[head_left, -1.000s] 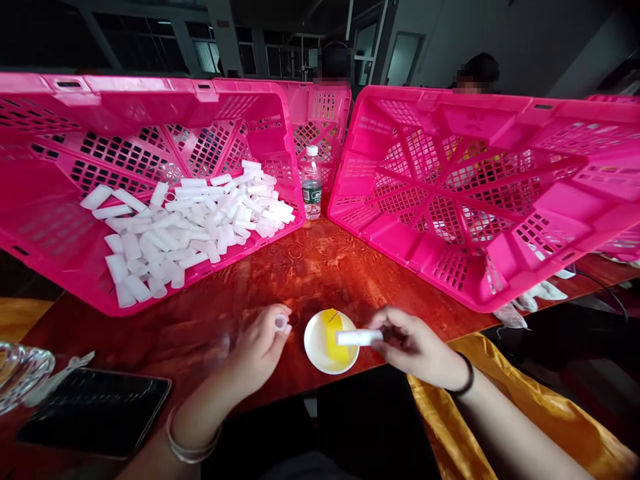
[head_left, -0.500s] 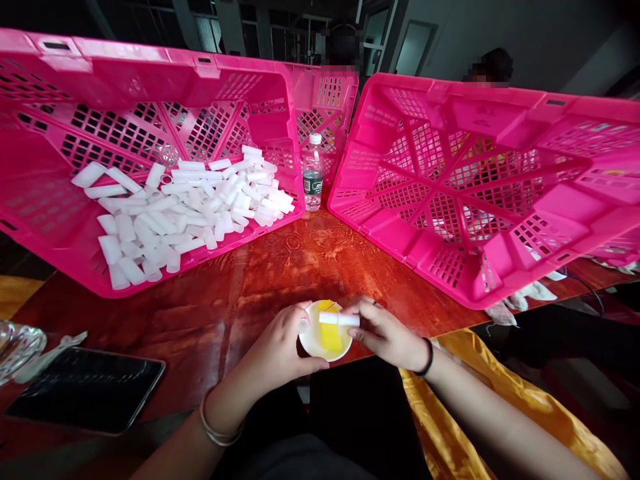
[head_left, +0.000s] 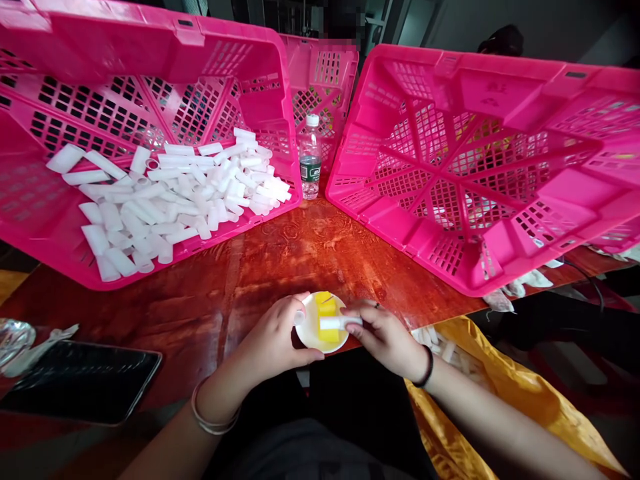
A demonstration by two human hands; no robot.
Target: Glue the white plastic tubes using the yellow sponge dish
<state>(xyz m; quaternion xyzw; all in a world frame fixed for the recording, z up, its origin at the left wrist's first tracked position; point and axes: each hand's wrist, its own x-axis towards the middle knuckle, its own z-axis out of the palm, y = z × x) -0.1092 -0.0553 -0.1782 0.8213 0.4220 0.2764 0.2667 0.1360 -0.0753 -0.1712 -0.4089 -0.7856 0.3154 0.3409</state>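
Observation:
My right hand (head_left: 386, 335) pinches a short white plastic tube (head_left: 334, 323) and holds it level over a small white dish (head_left: 309, 333) with a yellow sponge (head_left: 325, 305) in it. My left hand (head_left: 273, 341) sits against the dish's left rim, its fingertips closed on a small white cap (head_left: 299, 318). The dish stands at the near edge of a red wooden table (head_left: 260, 267). A tilted pink crate (head_left: 60, 220) at the left holds a heap of white tubes (head_left: 175, 193).
A second tilted pink crate (head_left: 500, 133) stands at the right, a third pink crate (head_left: 325, 73) behind. A water bottle (head_left: 311, 159) stands between them. A black tablet (head_left: 80, 383) and a glass ashtray (head_left: 13, 333) lie at the near left. Yellow cloth (head_left: 515, 400) drapes at the right.
Both hands came together over the dish. The left hand moved right to the dish's rim with the cap; the right hand brought the tube lower and closer. The view tilted down.

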